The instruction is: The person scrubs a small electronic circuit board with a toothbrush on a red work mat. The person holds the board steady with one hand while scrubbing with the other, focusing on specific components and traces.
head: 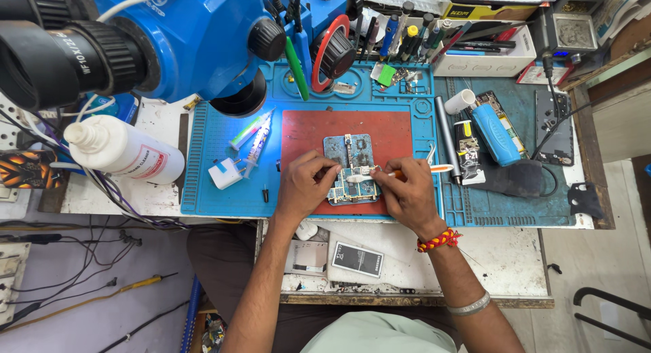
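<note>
On the red rectangular pad (352, 126) in the middle of the blue silicone work mat (217, 183), I had a small bluish-green phone circuit board (350, 166) lying flat. From the head view, my left hand (306, 185) was pinched against the board's left edge, fingers closed on it. My right hand (409, 195) was wrapped around a white-and-orange toothbrush (400, 171), its bristle head touching the board near the middle. A big blue microscope (183, 37) hung over the top left, and a white squeeze bottle (122, 151) lay on its side just left of the mat. A black-and-white flat battery (357, 259) sat on the shelf below my wrists.
</note>
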